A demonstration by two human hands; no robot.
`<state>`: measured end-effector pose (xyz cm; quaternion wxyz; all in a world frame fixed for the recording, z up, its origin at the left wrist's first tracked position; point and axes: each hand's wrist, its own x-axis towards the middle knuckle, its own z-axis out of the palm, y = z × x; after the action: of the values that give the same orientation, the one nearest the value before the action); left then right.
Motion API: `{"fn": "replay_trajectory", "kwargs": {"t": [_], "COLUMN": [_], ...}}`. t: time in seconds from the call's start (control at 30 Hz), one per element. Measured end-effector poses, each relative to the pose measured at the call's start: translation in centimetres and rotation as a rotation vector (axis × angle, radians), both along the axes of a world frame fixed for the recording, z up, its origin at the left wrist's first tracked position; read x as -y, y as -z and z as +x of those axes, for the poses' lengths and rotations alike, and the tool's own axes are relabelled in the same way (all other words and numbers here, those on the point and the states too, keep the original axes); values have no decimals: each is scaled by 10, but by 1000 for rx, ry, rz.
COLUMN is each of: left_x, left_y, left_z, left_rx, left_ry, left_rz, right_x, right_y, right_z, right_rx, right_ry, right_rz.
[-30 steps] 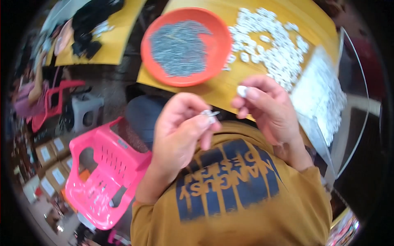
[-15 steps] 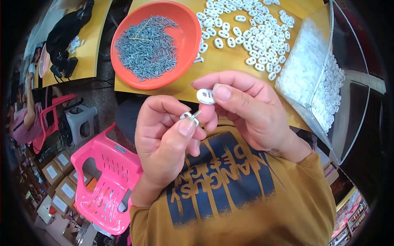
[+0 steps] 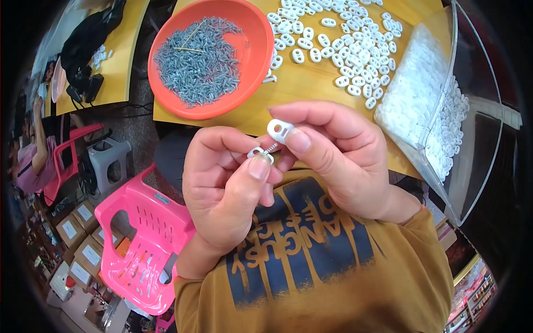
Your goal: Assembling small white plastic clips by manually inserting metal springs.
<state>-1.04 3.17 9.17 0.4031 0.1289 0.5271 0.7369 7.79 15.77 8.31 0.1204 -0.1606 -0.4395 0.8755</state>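
Note:
My left hand [image 3: 222,191] pinches a small white plastic piece [image 3: 255,151] between thumb and fingers. A short ribbed metal piece, which looks like a coil spring [image 3: 271,148], sticks out of it toward the upper right. My right hand [image 3: 347,158] grips a white oval plastic piece with holes [image 3: 275,126] by thumb and forefinger, its lower part hidden by the thumb. The spring's free end reaches this oval's underside; whether it sits inside cannot be made out. Both hands are close together in front of my chest, by the table's near edge.
An orange-red bowl [image 3: 255,55] of small metal pieces stands on the yellow table [image 3: 300,83]. Loose white two-hole ovals [image 3: 355,58] lie right of it. A clear bin [image 3: 438,125] holds more white pieces. A pink chair [image 3: 144,222] stands at left; a person's arm [image 3: 40,136] shows far left.
The two hands have come closer, and the spring's end now meets the right-hand oval. My right hand has tilted the oval more upright, so one hole faces me.

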Motion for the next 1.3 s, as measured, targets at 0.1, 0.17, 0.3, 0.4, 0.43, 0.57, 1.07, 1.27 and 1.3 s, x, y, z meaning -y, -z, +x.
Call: {"fn": "replay_trajectory", "kwargs": {"t": [0.1, 0.17, 0.3, 0.4, 0.43, 0.57, 1.07, 1.27, 1.3], "left_x": [-2, -2, -1, -1, -1, -1, -2, -2, -1], "left_y": [-2, -1, 1, 0, 1, 1, 4, 5, 6], "left_z": [1, 2, 3, 3, 3, 4, 8, 8, 8], "left_rx": [-12, -13, -16, -21, -20, -22, -15, -7, -8], "left_ry": [-17, -18, -9, -8, -9, -9, -15, 15, 25], "left_rz": [-39, -37, -15, -23, -23, -22, -14, -31, -44], "right_x": [2, 4, 8, 8, 8, 10, 1, 5, 4], "right_y": [1, 2, 9, 8, 7, 10, 14, 12, 12], "right_z": [0, 1, 2, 3, 3, 2, 4, 7, 7], "right_rx": [9, 18, 5, 14, 33, 15, -120, -86, -92], "right_ry": [35, 45, 129, 155, 151, 158, 197, 139, 116], "right_rz": [48, 101, 320, 382, 335, 334, 935, 573, 526]}}
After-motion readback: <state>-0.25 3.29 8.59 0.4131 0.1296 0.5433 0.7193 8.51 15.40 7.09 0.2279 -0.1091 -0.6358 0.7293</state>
